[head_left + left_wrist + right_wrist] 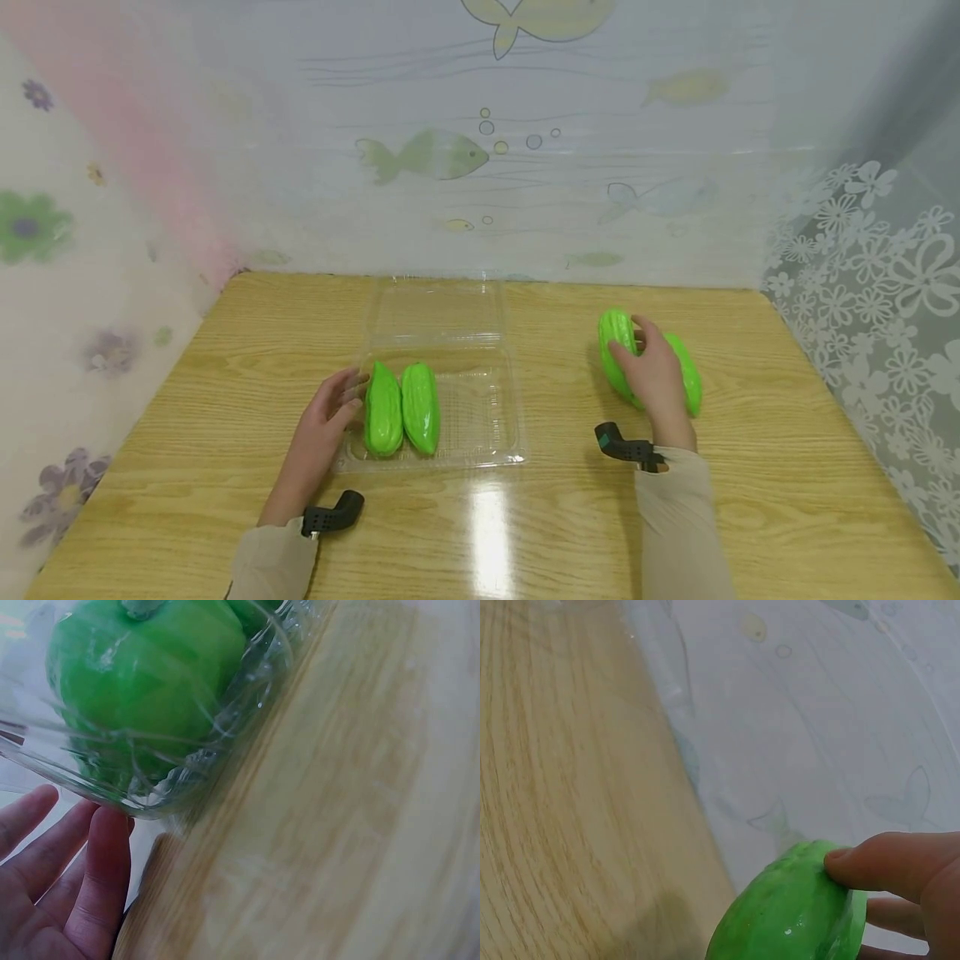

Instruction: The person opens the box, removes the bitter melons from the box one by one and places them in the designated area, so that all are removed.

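Observation:
At the right of the head view, my right hand (pixel 656 371) grips a bright green, ribbed bitter melon (pixel 617 346), thumb on one side and fingers on the other. The right wrist view shows the thumb pressed on this melon (pixel 791 907). Another bitter melon (pixel 686 375) lies on the table, partly hidden behind that hand. Two more melons, one left (pixel 384 412) and one beside it (pixel 421 408), lie side by side in a clear plastic clamshell box (pixel 517 417). My left hand (pixel 326 417) touches the box's left side with loosely extended fingers.
The box's transparent lid (pixel 438 308) is folded back toward the far wall. Bare wooden tabletop (pixel 562 517) runs between the box and my right arm. Patterned curtains (pixel 525 217) stand along the back and both sides.

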The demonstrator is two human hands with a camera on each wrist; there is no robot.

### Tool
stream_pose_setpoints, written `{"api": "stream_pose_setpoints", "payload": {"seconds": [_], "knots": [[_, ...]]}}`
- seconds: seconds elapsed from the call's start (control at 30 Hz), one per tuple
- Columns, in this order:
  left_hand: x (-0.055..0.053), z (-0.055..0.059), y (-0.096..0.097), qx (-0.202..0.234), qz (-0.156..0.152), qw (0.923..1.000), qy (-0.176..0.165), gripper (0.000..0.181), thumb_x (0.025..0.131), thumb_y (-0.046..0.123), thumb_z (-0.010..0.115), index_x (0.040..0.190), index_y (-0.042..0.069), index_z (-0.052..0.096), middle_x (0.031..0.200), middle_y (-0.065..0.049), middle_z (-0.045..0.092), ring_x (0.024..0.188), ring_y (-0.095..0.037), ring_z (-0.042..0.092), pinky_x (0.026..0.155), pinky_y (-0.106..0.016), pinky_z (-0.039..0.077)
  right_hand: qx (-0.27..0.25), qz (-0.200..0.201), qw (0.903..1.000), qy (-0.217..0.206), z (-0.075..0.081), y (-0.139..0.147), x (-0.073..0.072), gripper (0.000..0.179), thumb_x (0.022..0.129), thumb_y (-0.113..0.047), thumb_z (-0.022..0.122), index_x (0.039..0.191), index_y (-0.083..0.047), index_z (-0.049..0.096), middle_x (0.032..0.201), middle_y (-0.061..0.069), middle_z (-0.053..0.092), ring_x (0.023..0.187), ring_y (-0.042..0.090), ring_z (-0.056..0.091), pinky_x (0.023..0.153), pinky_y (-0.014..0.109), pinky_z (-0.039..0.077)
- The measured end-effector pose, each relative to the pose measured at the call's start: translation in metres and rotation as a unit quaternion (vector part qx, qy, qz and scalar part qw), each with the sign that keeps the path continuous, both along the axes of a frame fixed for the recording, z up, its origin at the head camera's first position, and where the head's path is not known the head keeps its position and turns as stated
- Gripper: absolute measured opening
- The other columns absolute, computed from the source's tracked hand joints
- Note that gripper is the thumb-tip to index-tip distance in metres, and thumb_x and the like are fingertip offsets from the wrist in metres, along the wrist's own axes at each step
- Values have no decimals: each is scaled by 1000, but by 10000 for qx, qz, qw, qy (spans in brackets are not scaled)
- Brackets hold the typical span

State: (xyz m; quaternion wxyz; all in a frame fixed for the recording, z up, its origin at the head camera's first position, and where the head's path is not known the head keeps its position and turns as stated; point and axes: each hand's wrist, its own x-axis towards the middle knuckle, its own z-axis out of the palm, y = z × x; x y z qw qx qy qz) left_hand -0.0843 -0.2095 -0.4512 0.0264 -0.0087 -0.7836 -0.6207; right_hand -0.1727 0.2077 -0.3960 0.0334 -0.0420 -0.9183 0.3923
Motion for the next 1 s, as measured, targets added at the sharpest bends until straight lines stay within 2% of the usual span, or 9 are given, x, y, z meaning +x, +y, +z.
{"api": "stream_pose_setpoints", "payload": {"seconds": [0.4,0.7,1.0], "knots": [[-1,-1,-1,-22,11,10000,-27,45,94,18,46,137,17,32,137,-6,38,121,-23,38,85,-26,43,493,-39,9988,56,-7,-5,-3,62,88,-34,53,137,-5,31,124,22,46,109,36,45,87,50,37],[0,0,0,-178,48,9998,-50,45,94,21,46,137,17,32,135,-5,39,121,-22,39,87,-29,42,1101,-25,9937,191,-10,-10,-4,60,86,-34,56,134,-3,36,121,21,50,109,39,44,88,54,32],[1,2,0,-162,48,9999,-26,45,94,22,45,137,16,32,135,-6,40,120,-23,39,85,-30,43,1204,-91,9925,188,-14,-11,-6,59,85,-35,57,133,-5,38,120,19,50,110,39,42,87,57,27]]}}
